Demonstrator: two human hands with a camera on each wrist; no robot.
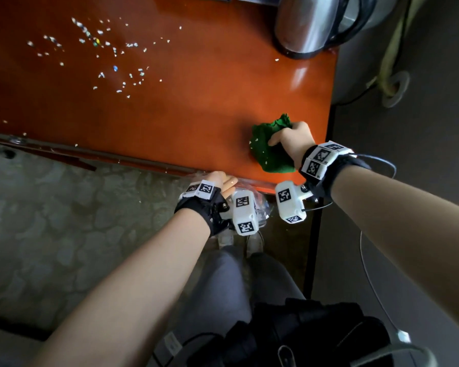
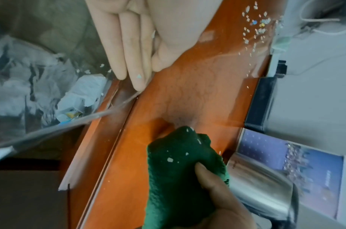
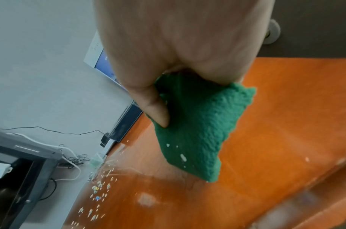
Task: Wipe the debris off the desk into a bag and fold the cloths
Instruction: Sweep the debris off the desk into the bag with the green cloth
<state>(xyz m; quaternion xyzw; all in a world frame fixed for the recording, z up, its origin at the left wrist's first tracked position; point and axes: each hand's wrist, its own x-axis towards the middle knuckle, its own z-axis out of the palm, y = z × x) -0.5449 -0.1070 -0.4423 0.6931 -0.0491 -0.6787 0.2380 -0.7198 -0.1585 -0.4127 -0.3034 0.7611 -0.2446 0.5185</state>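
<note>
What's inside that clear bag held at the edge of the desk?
Crumpled white paper, pale scraps and a small yellow-and-blue piece show through the clear bag. Whatever lies under the paper is covered.

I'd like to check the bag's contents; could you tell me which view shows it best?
The left wrist view: the clear bag hangs open below the desk edge, paper scraps inside, the left hand at its rim. The head view shows only a sliver beside the wrist camera; the right wrist view, nothing clear.
</note>
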